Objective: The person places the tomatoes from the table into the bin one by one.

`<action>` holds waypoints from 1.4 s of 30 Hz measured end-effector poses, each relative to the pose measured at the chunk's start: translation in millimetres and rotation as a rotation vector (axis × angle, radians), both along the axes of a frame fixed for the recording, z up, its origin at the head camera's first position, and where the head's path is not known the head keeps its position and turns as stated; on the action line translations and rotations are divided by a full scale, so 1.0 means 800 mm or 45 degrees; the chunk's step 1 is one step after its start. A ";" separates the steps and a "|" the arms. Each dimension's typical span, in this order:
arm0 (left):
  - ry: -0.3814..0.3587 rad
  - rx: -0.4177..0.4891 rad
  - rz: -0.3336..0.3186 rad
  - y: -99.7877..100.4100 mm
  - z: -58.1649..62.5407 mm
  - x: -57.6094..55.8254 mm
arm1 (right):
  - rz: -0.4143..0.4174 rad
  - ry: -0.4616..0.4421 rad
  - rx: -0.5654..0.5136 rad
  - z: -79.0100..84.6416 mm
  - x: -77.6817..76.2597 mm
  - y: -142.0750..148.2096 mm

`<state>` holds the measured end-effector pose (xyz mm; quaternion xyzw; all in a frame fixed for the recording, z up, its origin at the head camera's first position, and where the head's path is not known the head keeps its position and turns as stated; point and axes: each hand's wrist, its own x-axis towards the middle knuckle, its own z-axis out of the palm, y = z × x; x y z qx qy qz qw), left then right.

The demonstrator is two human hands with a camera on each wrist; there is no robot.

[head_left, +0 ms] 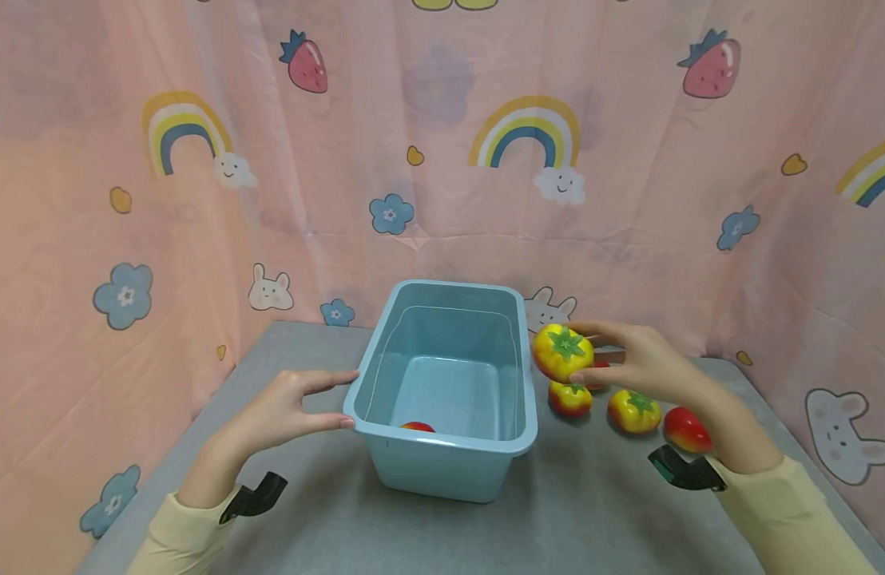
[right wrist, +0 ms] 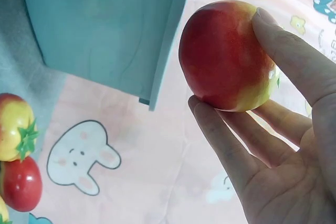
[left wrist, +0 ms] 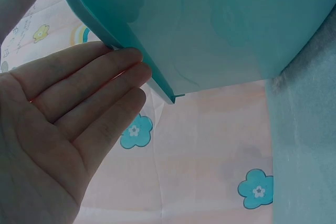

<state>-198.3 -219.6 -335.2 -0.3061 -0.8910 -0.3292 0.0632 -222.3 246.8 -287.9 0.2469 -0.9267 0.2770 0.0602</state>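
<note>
A light-blue plastic bin [head_left: 442,467] stands in the middle of the table. At its left rim is my left hand [head_left: 287,409]; in the left wrist view the straight fingers [left wrist: 100,82] rest against the rim. My right hand [head_left: 640,361] holds a glossy yellow-and-red tomato [head_left: 557,363] with a green star-shaped top, just outside the right rim. Thumb and fingertips pinch it from opposite sides, and the right wrist view shows its red underside. Inside the bin, a red piece [head_left: 418,426] peeks over the front rim, mostly hidden.
Below and beside my right hand lie more fruits: a yellow-red one [head_left: 570,401], a yellow one with a green top [head_left: 633,411] and a red one [head_left: 688,430]. Another red one is partly covered by my fingers. A pink printed curtain [head_left: 442,184] surrounds the grey table [head_left: 313,511].
</note>
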 end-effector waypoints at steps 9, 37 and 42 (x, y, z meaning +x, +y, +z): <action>-0.005 -0.006 0.002 0.000 -0.001 0.000 | 0.063 0.065 0.030 0.006 -0.010 -0.010; -0.015 -0.010 0.012 -0.001 -0.002 -0.002 | 0.235 0.023 0.032 0.039 -0.027 -0.048; -0.020 -0.015 0.014 -0.001 -0.002 -0.001 | 0.221 -0.009 0.046 0.043 -0.030 -0.057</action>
